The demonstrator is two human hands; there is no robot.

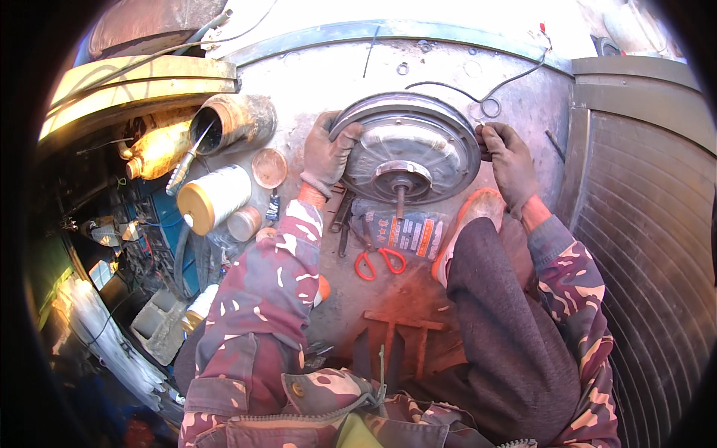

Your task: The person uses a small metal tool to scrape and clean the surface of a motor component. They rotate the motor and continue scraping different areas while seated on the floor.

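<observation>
A round metal wheel hub [407,145], looking like a hub motor with an axle stub at its centre, stands tilted on the floor in front of me. My left hand [328,157], in a grey glove, is closed on the hub's left rim, thumb over the near face. At the right rim, my gloved right hand [509,160] is closed with fingers and thumb pinched together; what is between them is too small to make out. A black cable [448,87] runs from behind the hub and loops near that hand. Below the axle lies a printed plastic packet [407,233].
Red-handled scissors [379,263] lie nearer me. On the left are a white spool [216,198], a rusty can [243,123] and a screwdriver [181,170]. My shoe [478,213] stands right of the packet. A ribbed metal panel [642,246] borders the right side.
</observation>
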